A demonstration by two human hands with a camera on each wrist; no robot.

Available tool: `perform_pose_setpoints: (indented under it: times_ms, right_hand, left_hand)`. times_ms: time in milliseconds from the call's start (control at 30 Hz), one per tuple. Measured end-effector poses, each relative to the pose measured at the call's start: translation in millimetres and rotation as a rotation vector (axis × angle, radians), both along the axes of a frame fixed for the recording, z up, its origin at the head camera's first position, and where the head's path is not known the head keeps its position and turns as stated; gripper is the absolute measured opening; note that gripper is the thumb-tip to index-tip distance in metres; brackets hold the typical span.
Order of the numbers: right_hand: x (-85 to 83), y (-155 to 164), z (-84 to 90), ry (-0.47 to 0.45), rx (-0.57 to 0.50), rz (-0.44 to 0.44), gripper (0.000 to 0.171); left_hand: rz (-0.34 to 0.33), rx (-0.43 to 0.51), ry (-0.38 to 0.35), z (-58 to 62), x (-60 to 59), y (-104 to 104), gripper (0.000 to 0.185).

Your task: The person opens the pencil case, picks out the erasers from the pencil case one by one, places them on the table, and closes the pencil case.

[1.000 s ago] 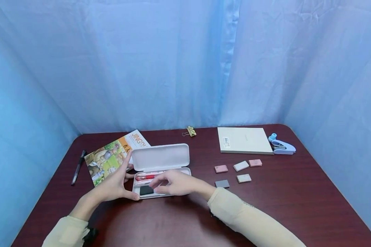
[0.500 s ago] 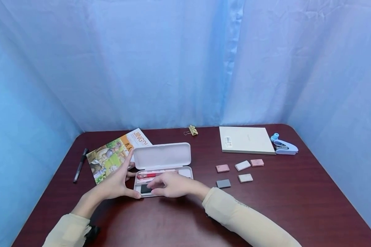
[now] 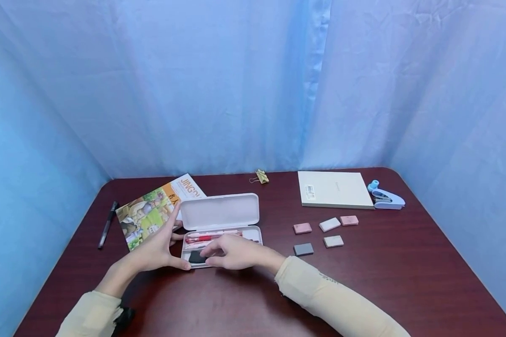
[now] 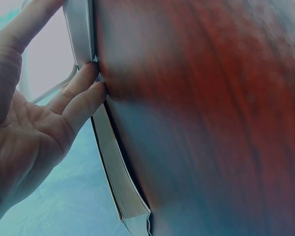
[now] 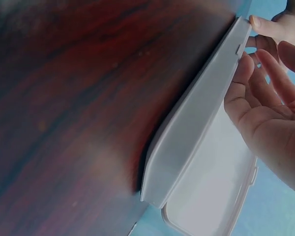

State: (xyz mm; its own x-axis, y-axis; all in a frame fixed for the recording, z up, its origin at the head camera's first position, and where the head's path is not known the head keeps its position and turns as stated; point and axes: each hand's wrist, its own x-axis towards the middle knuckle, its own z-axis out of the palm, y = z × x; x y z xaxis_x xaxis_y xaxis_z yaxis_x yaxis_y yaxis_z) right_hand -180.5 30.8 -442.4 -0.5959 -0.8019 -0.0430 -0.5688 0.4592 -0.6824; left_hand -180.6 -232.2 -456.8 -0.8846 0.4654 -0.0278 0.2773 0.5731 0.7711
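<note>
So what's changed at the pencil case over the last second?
The right hand slid left along the open white plastic pencil case, its fingertips now over the small black eraser. The left hand kept bracing the case's left end; the red pen stayed put.

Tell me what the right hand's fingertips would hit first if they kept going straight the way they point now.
Most likely the black eraser in the open pencil case: the right hand points left over the tray, fingertips at or just above it. Beyond it sits the left hand, bracing the case's end. Depth is unclear.
</note>
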Motion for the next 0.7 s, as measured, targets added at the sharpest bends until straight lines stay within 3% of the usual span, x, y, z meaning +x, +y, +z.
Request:
perform_pose_setpoints:
  times_ms: [367,700]
  right_hand:
    - [-0.7,-1.2,1.8,0.032,0.042,-0.024,0.027]
    - [-1.4,-7.3,-0.1,-0.055,0.012,-0.026,0.029]
  left_hand:
    - [0.004,-0.003,-0.018,0.1,0.8,0.7,0.146]
    - [0.005,-0.007,-0.02,1.7,0.3,0.3,0.145]
